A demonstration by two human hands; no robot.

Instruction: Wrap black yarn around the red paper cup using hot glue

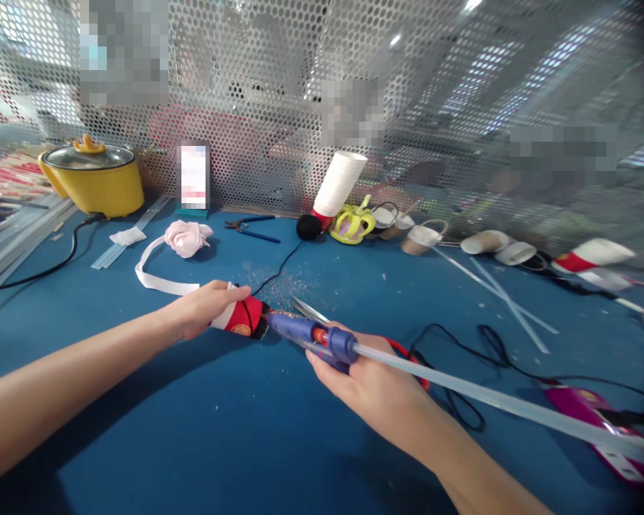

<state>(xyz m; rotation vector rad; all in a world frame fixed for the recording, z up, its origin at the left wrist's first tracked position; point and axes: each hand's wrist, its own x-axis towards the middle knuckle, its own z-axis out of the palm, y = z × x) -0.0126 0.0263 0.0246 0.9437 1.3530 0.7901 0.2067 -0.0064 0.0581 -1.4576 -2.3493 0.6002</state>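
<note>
My left hand (pixel 207 311) is closed around a red and white paper cup (pixel 241 317) lying on its side. A black band rings the cup's right end. My right hand (pixel 373 372) grips a blue hot glue gun (pixel 311 332), whose nozzle meets the black end of the cup; whether they touch I cannot tell. A long translucent glue stick (pixel 461 386) sticks out of the gun's back. A black cord (pixel 279 268) runs from near the cup to a black yarn ball (pixel 309 227). Partly behind my right hand lie scissors (pixel 310 310) with red handles.
At the back left are a yellow electric pot (pixel 94 182), a phone on a stand (pixel 193 179), a pink ribbon roll (pixel 187 238) and pliers (pixel 252 227). Stacked white cups (pixel 340 182) lean by a yellow basket (pixel 353 222). A purple power strip (pixel 604 429) lies right. Perforated metal (pixel 279 43) closes the back.
</note>
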